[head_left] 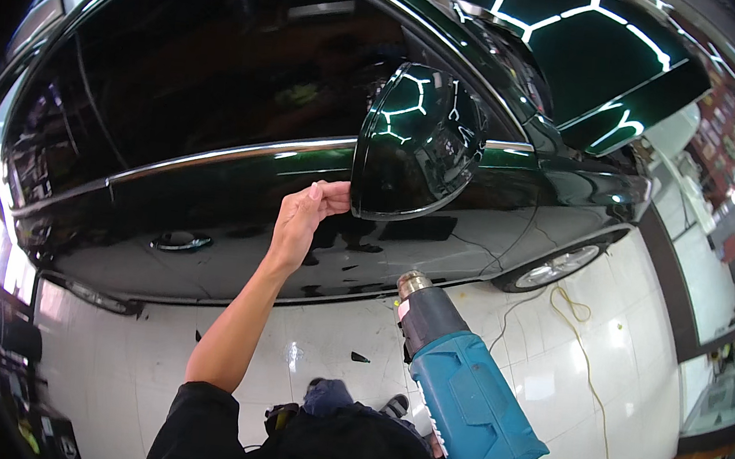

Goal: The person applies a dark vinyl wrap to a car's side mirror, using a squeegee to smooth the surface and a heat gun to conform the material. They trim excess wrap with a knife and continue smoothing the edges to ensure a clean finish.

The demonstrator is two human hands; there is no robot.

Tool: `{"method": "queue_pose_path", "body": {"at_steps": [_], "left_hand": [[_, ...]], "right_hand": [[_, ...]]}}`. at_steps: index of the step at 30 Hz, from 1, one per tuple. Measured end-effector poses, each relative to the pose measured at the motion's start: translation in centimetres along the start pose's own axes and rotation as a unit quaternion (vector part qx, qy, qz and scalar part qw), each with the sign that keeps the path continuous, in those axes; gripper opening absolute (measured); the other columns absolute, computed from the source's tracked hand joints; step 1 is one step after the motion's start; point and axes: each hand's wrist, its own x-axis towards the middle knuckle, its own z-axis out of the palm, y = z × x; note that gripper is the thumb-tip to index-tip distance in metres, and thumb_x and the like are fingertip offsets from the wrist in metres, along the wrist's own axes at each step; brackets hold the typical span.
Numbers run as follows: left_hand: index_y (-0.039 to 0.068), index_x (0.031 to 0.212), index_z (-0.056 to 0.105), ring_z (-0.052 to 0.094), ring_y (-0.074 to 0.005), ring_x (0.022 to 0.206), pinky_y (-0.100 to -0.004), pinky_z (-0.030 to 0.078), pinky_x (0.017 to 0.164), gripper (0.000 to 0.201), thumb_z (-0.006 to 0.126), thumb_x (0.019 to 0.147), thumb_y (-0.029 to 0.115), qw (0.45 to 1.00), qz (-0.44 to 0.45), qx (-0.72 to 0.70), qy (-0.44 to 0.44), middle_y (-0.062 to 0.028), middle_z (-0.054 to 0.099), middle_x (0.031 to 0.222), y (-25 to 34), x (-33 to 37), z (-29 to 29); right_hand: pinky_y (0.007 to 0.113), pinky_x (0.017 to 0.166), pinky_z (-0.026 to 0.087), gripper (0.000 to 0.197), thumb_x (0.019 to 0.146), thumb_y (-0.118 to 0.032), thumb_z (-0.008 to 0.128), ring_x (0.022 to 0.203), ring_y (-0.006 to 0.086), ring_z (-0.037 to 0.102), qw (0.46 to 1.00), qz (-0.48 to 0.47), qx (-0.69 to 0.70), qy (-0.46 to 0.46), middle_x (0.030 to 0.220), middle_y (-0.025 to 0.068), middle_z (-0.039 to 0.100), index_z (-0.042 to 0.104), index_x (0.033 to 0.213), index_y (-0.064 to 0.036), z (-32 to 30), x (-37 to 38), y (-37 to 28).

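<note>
Mirror housing (pixel 424 151) sat on car door (pixel 228 203), glossy dark green. Your left hand (pixel 297 221) had fingers bunched together, tips at housing's lower left edge; couldn't really tell if pinching anything, tbh. Your right hand (pixel 437 446) gripped blue heat gun (pixel 476 404), nozzle (pixel 413 284) below mirror. Light fingertips, steady nozzle, hot end well off skin made sense.

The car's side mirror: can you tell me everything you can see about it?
The side mirror is big, rounded and very shiny, dark green to nearly black, like painted plastic. Bright white lines reflect on its shell. Its glass can't be made out from here. It sticks out from the car, covering part of the side window. The person's left hand has its fingertips at the mirror's lower left edge, seeming to touch it.
</note>
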Motion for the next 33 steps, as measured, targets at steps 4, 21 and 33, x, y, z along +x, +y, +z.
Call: {"method": "queue_pose_path", "body": {"at_steps": [4, 21, 33], "left_hand": [[-0.010, 0.125, 0.055, 0.063, -0.0241, 0.105, -0.0364, 0.048, 0.096, 0.056, 0.039, 0.103, 0.040, 0.998, -0.034, 0.056, 0.007, -0.0179, 0.064, 0.113, 0.1, 0.4, -3.0], [-0.006, 0.110, 0.063, 0.066, -0.0191, 0.093, -0.0318, 0.053, 0.088, 0.035, 0.045, 0.103, 0.023, 0.990, -0.089, -0.102, -0.045, -0.0137, 0.068, 0.097, -4.0, 1.8, -5.9], [-0.004, 0.115, 0.061, 0.064, -0.0206, 0.103, -0.0327, 0.050, 0.093, 0.034, 0.043, 0.104, 0.022, 0.970, -0.177, -0.169, 0.008, -0.0143, 0.066, 0.109, -10.0, 6.4, -7.4]], "right_hand": [[0.040, 0.061, 0.055, 0.051, 0.084, -0.022, 0.068, 0.068, 0.0326, 0.068, 0.997, 0.014, -0.057, 0.056, 0.083, 0.0203, 0.063, 0.050, 0.121, 0.0073, 4.4, 1.4, 1.5], [0.034, 0.061, 0.048, 0.046, 0.069, -0.022, 0.078, 0.064, 0.0283, 0.063, 0.941, -0.019, -0.279, 0.191, 0.081, 0.0141, 0.066, 0.064, 0.102, 0.0065, 14.8, 4.7, 1.2], [0.032, 0.067, 0.052, 0.068, 0.068, -0.014, 0.077, 0.073, 0.0300, 0.067, 0.939, 0.024, -0.323, 0.119, 0.097, 0.0203, 0.065, 0.052, 0.126, 0.0088, 16.5, 13.7, -0.3]]}}
